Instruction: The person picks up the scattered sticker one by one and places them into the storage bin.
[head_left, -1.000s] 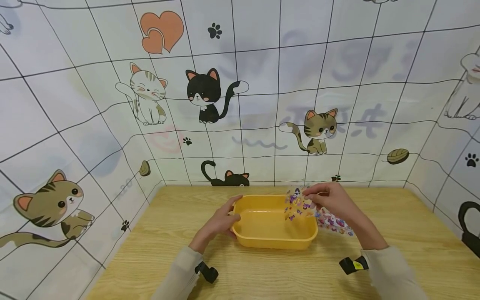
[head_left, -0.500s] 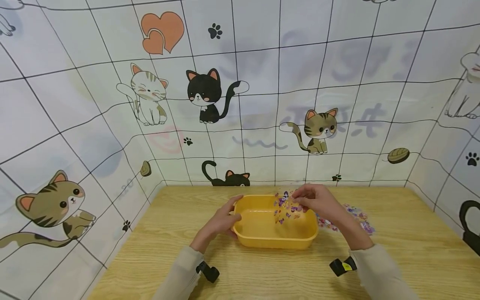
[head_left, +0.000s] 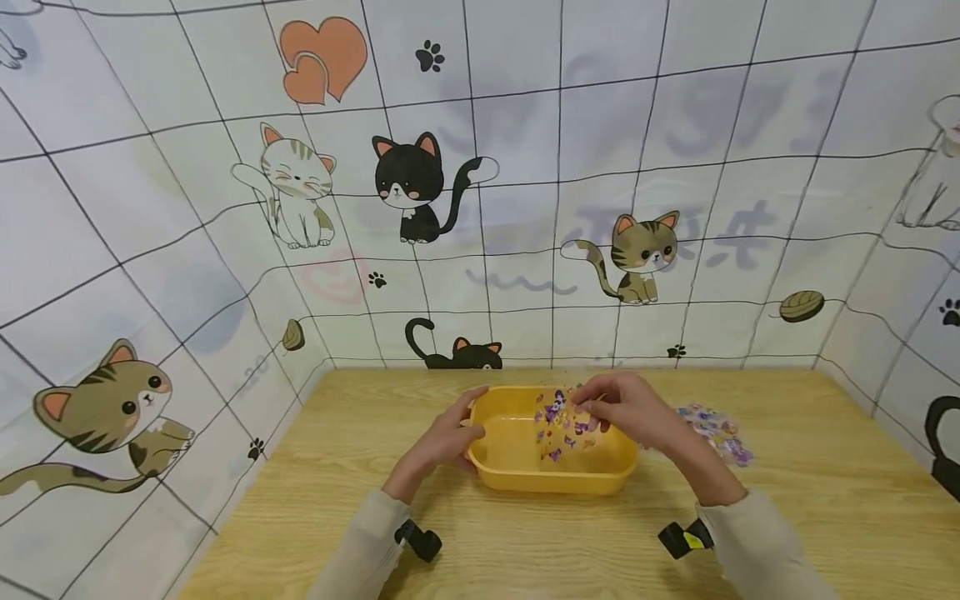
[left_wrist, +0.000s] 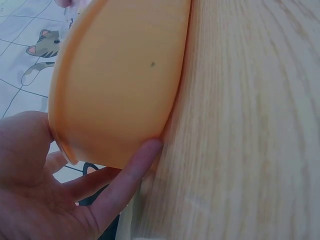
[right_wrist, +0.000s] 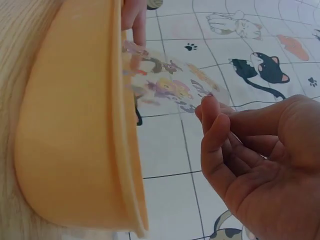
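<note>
A pale wooden worktop (head_left: 525,542) bears a yellow tub (head_left: 551,482). The left hand (head_left: 450,433) grips its left end, thumb at the rim; the right hand (head_left: 626,408), reaching inward above the right side, pinches a clear printed sheet (head_left: 555,410) slanting into the tub.

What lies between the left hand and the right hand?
In the head view, the yellow tub and the clear sticker sheet pinched by the right hand.
</note>
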